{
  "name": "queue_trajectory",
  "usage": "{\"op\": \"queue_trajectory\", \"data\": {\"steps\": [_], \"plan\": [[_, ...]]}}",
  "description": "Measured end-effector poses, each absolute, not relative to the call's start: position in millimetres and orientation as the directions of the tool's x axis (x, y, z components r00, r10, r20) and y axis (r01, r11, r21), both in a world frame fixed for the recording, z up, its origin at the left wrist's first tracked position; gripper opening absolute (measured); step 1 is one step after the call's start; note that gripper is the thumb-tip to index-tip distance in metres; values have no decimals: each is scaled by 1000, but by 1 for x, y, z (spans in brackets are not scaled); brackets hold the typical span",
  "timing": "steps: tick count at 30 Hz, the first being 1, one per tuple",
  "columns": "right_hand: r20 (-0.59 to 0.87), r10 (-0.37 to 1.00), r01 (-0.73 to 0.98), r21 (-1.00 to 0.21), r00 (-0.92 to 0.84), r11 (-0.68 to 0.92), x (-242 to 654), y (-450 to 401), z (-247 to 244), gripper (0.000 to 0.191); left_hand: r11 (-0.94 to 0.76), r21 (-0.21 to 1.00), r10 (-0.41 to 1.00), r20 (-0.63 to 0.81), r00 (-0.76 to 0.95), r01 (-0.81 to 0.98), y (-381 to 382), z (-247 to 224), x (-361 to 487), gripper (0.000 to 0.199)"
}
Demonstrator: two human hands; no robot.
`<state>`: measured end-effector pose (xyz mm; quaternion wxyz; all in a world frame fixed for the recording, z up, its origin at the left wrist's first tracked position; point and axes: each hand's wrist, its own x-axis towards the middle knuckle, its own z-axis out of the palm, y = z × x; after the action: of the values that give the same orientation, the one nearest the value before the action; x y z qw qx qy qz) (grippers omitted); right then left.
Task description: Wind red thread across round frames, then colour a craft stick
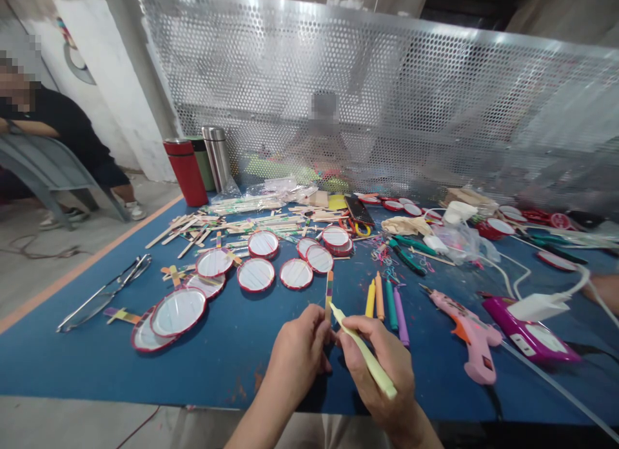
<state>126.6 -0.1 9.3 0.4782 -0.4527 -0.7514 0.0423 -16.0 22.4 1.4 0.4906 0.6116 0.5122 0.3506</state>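
Note:
My left hand (296,353) pinches an upright wooden craft stick (329,295) striped in colours. My right hand (378,365) grips a pale yellow crayon (363,352), its tip at the stick just above my left fingers. Just beyond my hands lie several coloured crayons (380,297) in yellow, orange, green and purple. Round paper discs with red rims (256,275) lie to the left, some fixed to sticks. A pink hot glue gun (468,326) rests to the right of my right hand.
The blue-covered table (97,362) holds a heap of craft sticks (236,229), long metal scissors (104,294), a magenta glue gun (529,329), cables and plastic bags. Bottles (186,171) stand at the back. A perforated metal screen (367,94) rises behind; a seated person (58,129) is at left.

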Motion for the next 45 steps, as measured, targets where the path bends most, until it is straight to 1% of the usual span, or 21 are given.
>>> {"op": "queue_trajectory", "data": {"steps": [10,16,23,41,45], "plan": [[667,728,620,-508,-155,598,127,0,12,16,-2,956,972,-68,227,294,22,1,-16,18],[696,701,647,-465,-154,604,127,-1,11,14,-12,960,972,-55,229,281,21,3,-16,18],[659,740,617,-527,-139,585,127,-1,11,15,-9,956,971,-62,231,295,21,3,-16,19],[655,741,608,-531,-147,590,127,0,9,16,-7,955,970,-66,234,298,20,3,-17,20],[661,743,616,-542,-106,571,128,-2,5,15,5,956,970,-76,229,295,21,3,-16,19]]}}
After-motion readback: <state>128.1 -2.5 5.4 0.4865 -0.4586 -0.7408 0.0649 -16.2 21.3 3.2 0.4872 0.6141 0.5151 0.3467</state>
